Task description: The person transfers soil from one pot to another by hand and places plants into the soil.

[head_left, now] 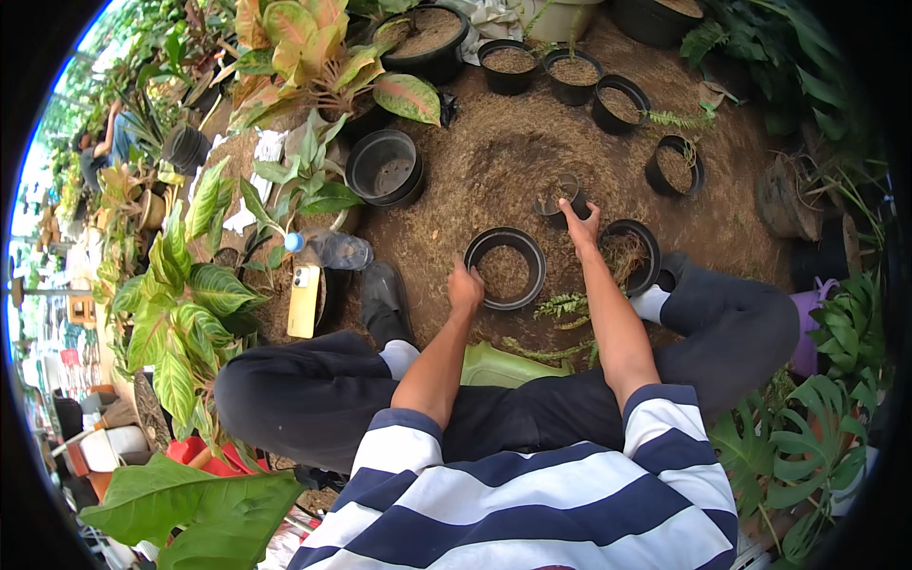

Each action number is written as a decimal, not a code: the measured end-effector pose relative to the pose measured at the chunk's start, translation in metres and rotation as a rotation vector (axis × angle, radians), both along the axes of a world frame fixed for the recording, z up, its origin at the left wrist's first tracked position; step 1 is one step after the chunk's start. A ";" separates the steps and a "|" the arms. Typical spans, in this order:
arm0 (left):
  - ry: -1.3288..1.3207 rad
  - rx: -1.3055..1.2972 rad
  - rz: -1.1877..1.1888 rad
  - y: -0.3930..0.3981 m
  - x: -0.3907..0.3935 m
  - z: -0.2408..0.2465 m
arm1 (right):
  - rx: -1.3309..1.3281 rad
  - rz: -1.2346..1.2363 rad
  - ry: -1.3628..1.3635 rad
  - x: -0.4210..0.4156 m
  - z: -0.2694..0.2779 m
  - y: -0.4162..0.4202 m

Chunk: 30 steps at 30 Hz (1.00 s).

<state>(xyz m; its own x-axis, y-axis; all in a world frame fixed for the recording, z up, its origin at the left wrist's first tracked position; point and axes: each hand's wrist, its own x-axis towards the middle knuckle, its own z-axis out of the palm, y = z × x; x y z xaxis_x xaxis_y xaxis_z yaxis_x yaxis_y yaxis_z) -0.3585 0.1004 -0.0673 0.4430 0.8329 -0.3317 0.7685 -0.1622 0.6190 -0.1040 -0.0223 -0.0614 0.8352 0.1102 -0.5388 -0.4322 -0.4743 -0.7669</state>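
Note:
My left hand (pixel 465 285) grips the left rim of a black plastic plant pot (pixel 539 267) that has brown growing medium inside. To the upper right, my right hand (pixel 581 222) holds a small dark container (pixel 568 187) by its rim, over the loose brown medium (pixel 499 157) spread on the ground. Just right of my right forearm is a black pot (pixel 645 239) with a tangle of dry roots or stems. Fern fronds (pixel 563 306) lie between my forearms, near a green plastic stool (pixel 506 367).
Several small black pots (pixel 509 68) of medium curve around the far and right sides. Empty black pots (pixel 385 167) stand left, near a plastic bottle (pixel 342 251) and a yellow phone (pixel 304 301). Leafy plants crowd both sides. Another person (pixel 103 146) is far left.

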 end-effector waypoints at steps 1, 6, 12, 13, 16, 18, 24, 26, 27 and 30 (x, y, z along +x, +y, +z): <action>-0.001 -0.010 -0.005 0.001 0.001 0.001 | -0.022 0.007 -0.024 0.000 -0.001 0.000; -0.036 0.007 0.009 0.005 -0.003 0.000 | -0.157 0.027 -0.180 -0.010 0.006 0.010; -0.146 -0.071 0.039 0.008 -0.007 0.002 | -0.275 0.105 -0.321 -0.017 0.014 0.022; -0.171 -0.086 0.039 0.009 -0.008 0.000 | -0.284 0.127 -0.338 -0.018 0.013 0.026; -0.201 -0.099 0.027 0.010 -0.008 0.002 | -0.282 0.180 -0.380 -0.017 0.006 0.036; -0.209 -0.127 0.020 0.012 -0.008 0.008 | -0.273 0.186 -0.375 -0.019 0.001 0.049; -0.293 -0.149 0.061 0.013 -0.010 0.001 | -0.341 0.202 -0.248 -0.035 0.023 0.096; -0.327 -0.153 0.068 0.012 -0.009 0.001 | -0.374 0.196 -0.199 -0.033 0.025 0.096; -0.330 -0.167 0.066 0.012 -0.007 0.002 | -0.390 0.194 -0.176 -0.031 0.027 0.096; -0.331 -0.217 0.070 0.013 -0.002 0.006 | 0.032 0.211 -0.015 -0.029 0.024 0.089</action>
<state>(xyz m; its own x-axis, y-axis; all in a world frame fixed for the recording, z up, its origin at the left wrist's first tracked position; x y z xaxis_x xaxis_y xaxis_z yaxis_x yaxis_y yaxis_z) -0.3603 0.1135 -0.0609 0.5000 0.7913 -0.3518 0.5264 0.0448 0.8491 -0.1331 0.0672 -0.0371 0.7997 0.3003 -0.5199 -0.3141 -0.5288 -0.7885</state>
